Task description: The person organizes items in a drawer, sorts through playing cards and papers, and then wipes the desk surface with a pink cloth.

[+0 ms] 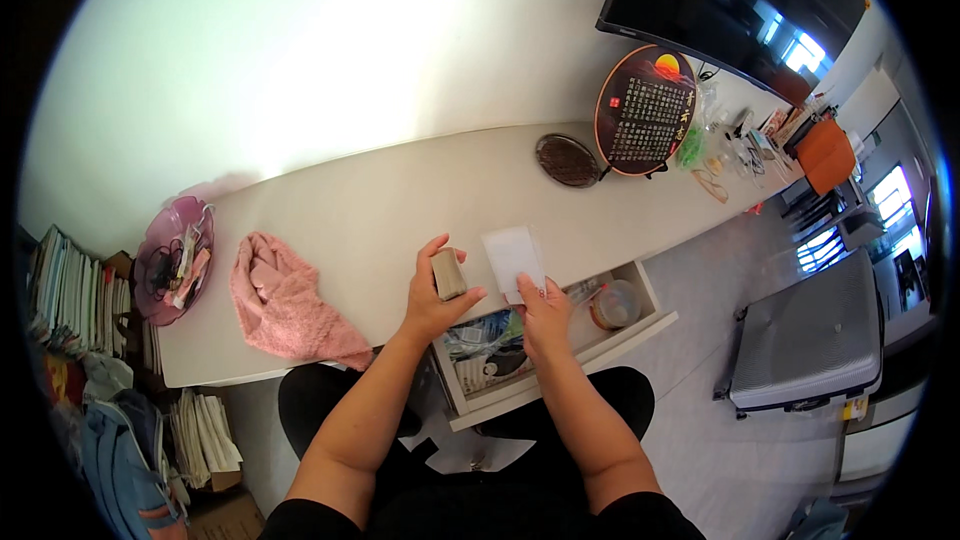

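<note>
My left hand [432, 308] holds a small tan box-shaped block [448, 274] against its palm, thumb spread out at the side. In my right hand [546, 318] is a thin stack of white paper sheets or cards [513, 254], pinched at its lower end. Both hands are above the front edge of the white tabletop [400, 180]. Below them an open drawer [463, 398] contains plastic-wrapped items, printed papers and a round clear container [614, 306] at its right end. My right forearm hides part of the drawer.
Left on the tabletop are a pink towel [292, 300] and a purple bowl [150, 285] of small items. At the back stand a dark oval tray [567, 160] and a round plaque [646, 110] beneath a television [740, 10]. A grey suitcase [805, 330] is on the floor at right.
</note>
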Motion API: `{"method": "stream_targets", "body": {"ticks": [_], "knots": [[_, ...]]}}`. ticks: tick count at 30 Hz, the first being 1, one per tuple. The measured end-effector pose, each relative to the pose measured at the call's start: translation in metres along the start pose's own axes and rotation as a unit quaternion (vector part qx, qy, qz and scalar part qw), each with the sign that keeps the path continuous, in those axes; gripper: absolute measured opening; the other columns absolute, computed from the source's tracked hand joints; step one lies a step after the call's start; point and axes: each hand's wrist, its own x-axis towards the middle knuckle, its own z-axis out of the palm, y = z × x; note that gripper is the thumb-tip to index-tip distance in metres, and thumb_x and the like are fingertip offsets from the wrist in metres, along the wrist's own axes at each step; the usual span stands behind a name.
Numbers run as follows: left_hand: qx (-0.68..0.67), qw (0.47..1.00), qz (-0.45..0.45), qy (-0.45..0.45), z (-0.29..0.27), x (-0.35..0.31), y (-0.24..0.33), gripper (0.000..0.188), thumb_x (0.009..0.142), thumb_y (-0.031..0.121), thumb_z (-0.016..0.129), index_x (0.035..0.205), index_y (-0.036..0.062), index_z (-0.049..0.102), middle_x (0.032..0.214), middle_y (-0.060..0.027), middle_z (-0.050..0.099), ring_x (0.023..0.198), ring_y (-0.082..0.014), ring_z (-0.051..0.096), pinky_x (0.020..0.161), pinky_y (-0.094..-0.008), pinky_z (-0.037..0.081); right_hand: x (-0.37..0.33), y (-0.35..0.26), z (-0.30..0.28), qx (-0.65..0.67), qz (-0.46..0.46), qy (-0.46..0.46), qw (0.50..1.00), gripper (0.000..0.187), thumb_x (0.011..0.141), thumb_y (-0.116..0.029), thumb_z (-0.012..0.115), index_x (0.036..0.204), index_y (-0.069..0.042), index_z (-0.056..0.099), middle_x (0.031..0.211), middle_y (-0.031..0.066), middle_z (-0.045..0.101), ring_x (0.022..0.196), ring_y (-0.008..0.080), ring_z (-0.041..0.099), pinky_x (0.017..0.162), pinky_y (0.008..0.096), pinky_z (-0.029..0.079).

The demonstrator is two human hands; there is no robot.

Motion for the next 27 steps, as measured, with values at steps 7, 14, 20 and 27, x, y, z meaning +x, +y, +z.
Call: {"method": "stream_targets", "body": {"ticks": [7, 14, 20, 27], "knots": [[-0.014, 1.000, -0.016, -0.010, 0.001, 0.000, 0.000, 0.087, 0.067, 0.013, 0.082, 0.135, 0.0030, 0.028, 0.113, -0.0091, 0.051, 0.101, -0.0163, 0.051, 0.086, -0.0303, 0.045, 0.018, 0.004, 0.033, -0.034, -0.047, -0.009, 0.998, 0.026, 0.092, -0.020, 0.058, 0.101, 0.004, 0.060, 0.088, 0.0046, 0.058, 0.078, 0.0114, 0.055, 0.071, 0.0260, 0.045], [-0.008, 1.000, 0.000, -0.003, -0.001, 0.002, -0.004, 0.091, 0.066, 0.014, 0.082, 0.137, 0.0037, 0.026, 0.118, -0.0111, 0.050, 0.107, -0.0207, 0.051, 0.091, -0.0330, 0.043, 0.015, 0.017, 0.042, -0.233, -0.252, -0.105, 0.934, 0.029, 0.096, -0.022, 0.048, 0.107, 0.003, 0.059, 0.087, 0.0082, 0.054, 0.078, 0.0142, 0.052, 0.071, 0.0259, 0.042], [0.014, 1.000, -0.003, 0.003, 0.003, 0.000, 0.007, 0.095, 0.065, 0.015, 0.082, 0.139, 0.0058, 0.023, 0.118, -0.0117, 0.050, 0.106, -0.0224, 0.053, 0.091, -0.0346, 0.043, 0.010, 0.011, 0.027, -0.225, -0.158, -0.197, 0.941, 0.034, 0.096, -0.021, 0.044, 0.116, 0.003, 0.055, 0.091, 0.0142, 0.059, 0.083, 0.0218, 0.056, 0.078, 0.0295, 0.043], [0.034, 0.998, -0.032, 0.029, 0.005, -0.001, 0.015, 0.095, 0.063, 0.014, 0.080, 0.138, 0.0060, 0.023, 0.112, -0.0132, 0.054, 0.103, -0.0246, 0.057, 0.087, -0.0353, 0.046, -0.014, -0.025, 0.050, -0.400, -0.391, -0.209, 0.802, 0.034, 0.090, -0.016, 0.047, 0.117, 0.003, 0.056, 0.111, 0.0195, 0.060, 0.097, 0.0344, 0.057, 0.087, 0.0390, 0.045]]}}
